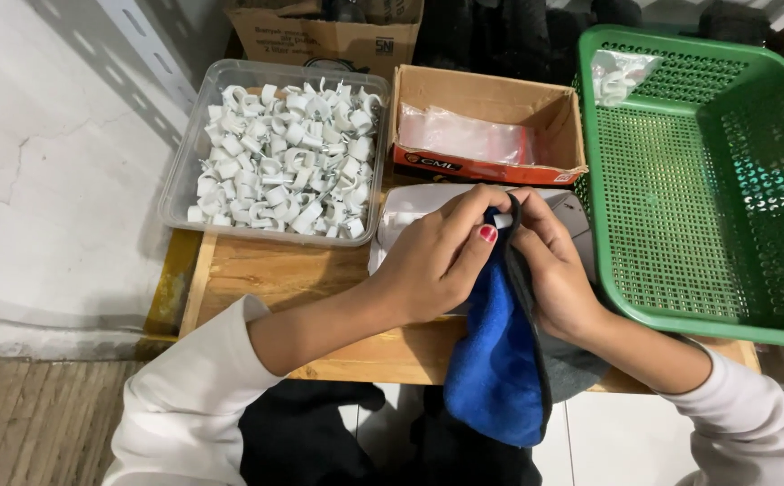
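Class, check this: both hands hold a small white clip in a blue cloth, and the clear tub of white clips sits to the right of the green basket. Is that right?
Not quite. In the head view the clear tub sits left of the green basket, not right. The rest holds: the left hand and right hand hold a small white clip in a blue cloth.

Bright, even light from above; diagonal shadows stripe the white wall point(41, 135) (top left); sharp focus, slight wide-angle bending at edges

Blue cloth point(495, 360): soft, matt fleece; cable clips point(284, 162): smooth white plastic in clear plastic tub point(185, 171); green basket point(680, 180): glossy perforated plastic; table point(275, 270): bare wood.
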